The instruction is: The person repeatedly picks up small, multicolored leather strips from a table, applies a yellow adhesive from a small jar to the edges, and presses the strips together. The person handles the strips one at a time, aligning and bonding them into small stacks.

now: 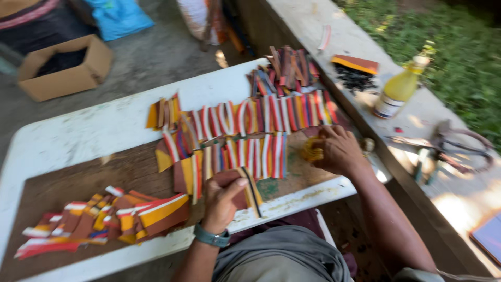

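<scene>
Many striped strips (245, 117) across white table (83, 136)

Two bare forearms, no sleeves reaching the wrists. Left hand (222, 201) bare, no rings to be seen, nails short. A teal-grey watch (212, 237) with a wide band strapped round the left wrist, its face turned out of sight. Right hand (339, 151) bare also, nothing worn at that wrist. Grey fabric across the lap (282, 256), loosely creased. A scrap of pale grey cloth at the lower right edge, near the right upper arm; too little showing to name the garment.
</scene>
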